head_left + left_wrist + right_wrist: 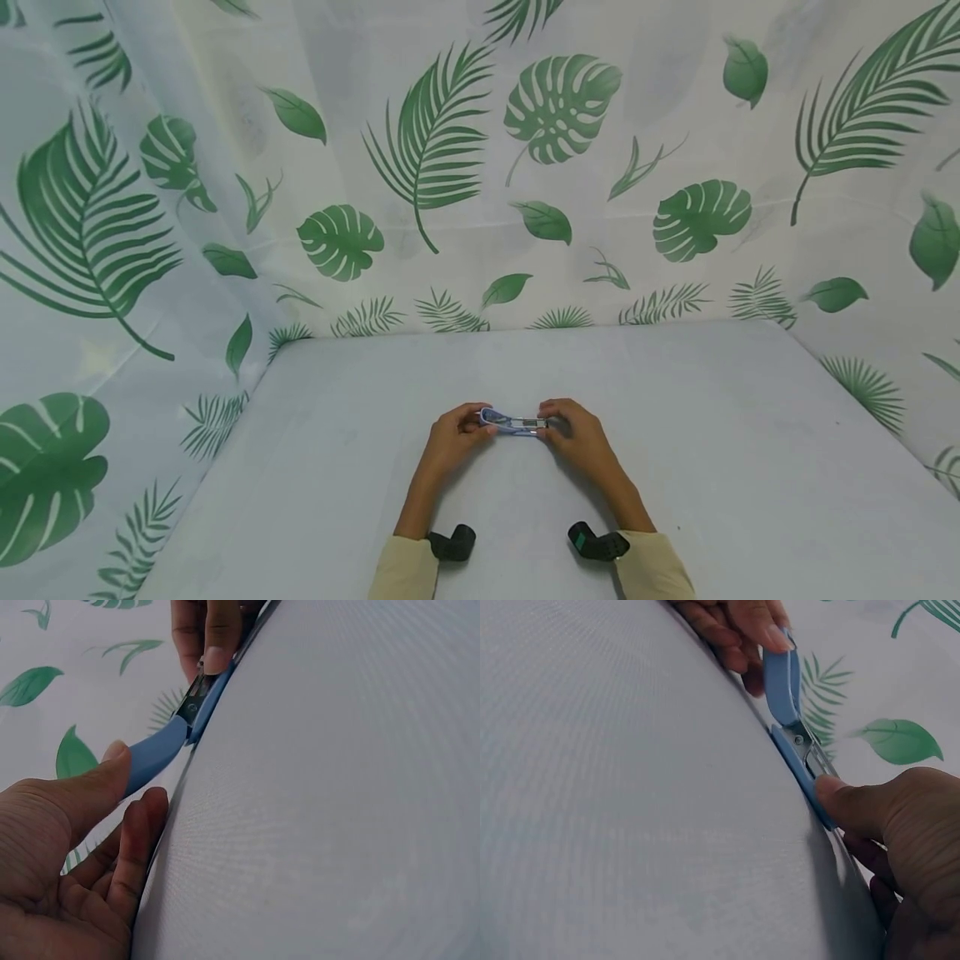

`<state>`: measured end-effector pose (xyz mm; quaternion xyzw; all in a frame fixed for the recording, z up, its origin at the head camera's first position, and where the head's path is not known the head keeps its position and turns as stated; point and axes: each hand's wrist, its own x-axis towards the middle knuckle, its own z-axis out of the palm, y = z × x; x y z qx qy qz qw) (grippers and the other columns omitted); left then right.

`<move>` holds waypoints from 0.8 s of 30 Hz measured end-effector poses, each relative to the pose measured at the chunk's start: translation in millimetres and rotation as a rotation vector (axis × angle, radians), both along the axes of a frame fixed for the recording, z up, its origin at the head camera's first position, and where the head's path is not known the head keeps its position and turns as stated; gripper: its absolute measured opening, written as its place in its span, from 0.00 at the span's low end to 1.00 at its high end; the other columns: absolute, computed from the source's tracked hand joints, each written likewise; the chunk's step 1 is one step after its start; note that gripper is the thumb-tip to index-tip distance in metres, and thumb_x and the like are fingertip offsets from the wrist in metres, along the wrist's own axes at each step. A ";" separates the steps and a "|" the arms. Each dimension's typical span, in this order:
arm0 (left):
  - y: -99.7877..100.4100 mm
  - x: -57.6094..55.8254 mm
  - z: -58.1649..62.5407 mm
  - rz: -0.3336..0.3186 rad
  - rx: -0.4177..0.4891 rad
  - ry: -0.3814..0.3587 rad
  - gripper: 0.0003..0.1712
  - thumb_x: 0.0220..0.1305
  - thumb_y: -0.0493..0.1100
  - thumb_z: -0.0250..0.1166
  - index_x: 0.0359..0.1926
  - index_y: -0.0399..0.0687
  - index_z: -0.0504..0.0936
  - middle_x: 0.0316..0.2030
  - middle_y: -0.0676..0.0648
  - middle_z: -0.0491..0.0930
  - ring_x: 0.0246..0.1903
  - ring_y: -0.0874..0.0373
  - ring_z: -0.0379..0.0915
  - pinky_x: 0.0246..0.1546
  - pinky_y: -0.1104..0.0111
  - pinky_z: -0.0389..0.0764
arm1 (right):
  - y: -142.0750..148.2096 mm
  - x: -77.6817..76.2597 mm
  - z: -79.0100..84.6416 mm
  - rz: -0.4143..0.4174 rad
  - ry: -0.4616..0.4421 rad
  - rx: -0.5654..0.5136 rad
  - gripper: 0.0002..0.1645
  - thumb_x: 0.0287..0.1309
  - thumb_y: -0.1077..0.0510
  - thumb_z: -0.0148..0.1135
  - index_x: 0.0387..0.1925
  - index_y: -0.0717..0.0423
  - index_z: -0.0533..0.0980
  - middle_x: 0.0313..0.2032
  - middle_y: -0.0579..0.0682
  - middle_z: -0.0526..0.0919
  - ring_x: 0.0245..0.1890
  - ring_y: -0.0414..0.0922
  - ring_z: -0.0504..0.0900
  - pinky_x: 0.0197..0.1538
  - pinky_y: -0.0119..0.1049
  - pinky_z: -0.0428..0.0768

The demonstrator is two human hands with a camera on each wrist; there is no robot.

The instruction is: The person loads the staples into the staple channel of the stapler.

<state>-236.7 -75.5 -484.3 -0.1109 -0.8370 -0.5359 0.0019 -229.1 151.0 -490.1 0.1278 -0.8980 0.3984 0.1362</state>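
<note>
A blue stapler (513, 424) with metal inner parts is held between both hands just above the white table, its cover swung up from its base. My left hand (453, 440) pinches the curved blue cover (154, 754) between thumb and fingers. At the other end, my right hand (583, 437) grips the base, and its thumb (840, 801) presses near the metal channel. A round rivet (799, 739) shows at the joint in the right wrist view. Fingertips hide both ends of the stapler.
The white tabletop (337, 467) spreads around both hands. Behind it and at both sides hangs a white cloth (465, 275) printed with green leaves. Black wrist devices (453, 543) sit by the cream sleeves (405, 568).
</note>
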 end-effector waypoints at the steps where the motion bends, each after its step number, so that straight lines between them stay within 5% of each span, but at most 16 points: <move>1: 0.5 0.3 -0.3 -0.004 0.004 0.001 0.21 0.60 0.45 0.70 0.54 0.45 0.82 0.45 0.40 0.85 0.39 0.56 0.81 0.41 0.68 0.80 | 0.5 0.2 -0.2 -0.006 -0.003 0.004 0.15 0.49 0.63 0.73 0.40 0.59 0.81 0.47 0.55 0.84 0.55 0.55 0.79 0.60 0.53 0.73; 8: 6.4 1.8 1.8 0.008 0.014 -0.011 0.19 0.60 0.44 0.70 0.52 0.45 0.83 0.46 0.42 0.85 0.37 0.59 0.79 0.39 0.72 0.78 | 2.5 -1.5 -2.5 -0.035 -0.009 0.008 0.13 0.48 0.63 0.74 0.37 0.58 0.81 0.38 0.52 0.84 0.47 0.52 0.80 0.53 0.50 0.76; 14: 12.0 0.8 6.7 -0.002 0.019 0.003 0.16 0.60 0.41 0.70 0.49 0.44 0.82 0.46 0.42 0.85 0.41 0.55 0.81 0.45 0.64 0.80 | 4.0 -4.6 -3.2 -0.039 0.001 0.004 0.13 0.46 0.64 0.75 0.36 0.58 0.81 0.36 0.51 0.84 0.45 0.52 0.81 0.54 0.51 0.76; 19: 17.9 -2.3 5.6 -0.068 0.117 0.018 0.16 0.61 0.35 0.68 0.49 0.37 0.79 0.48 0.37 0.83 0.51 0.47 0.81 0.52 0.62 0.80 | 4.4 -6.0 -3.7 -0.026 -0.001 -0.011 0.11 0.46 0.65 0.74 0.34 0.58 0.82 0.36 0.51 0.84 0.45 0.51 0.81 0.54 0.51 0.76; 24: 26.9 -6.0 3.2 -0.104 0.195 0.039 0.16 0.61 0.34 0.68 0.49 0.37 0.78 0.47 0.37 0.84 0.49 0.47 0.82 0.47 0.70 0.81 | 3.9 -6.7 -3.7 -0.007 0.025 -0.014 0.10 0.46 0.66 0.74 0.34 0.57 0.82 0.35 0.50 0.84 0.44 0.51 0.81 0.53 0.51 0.76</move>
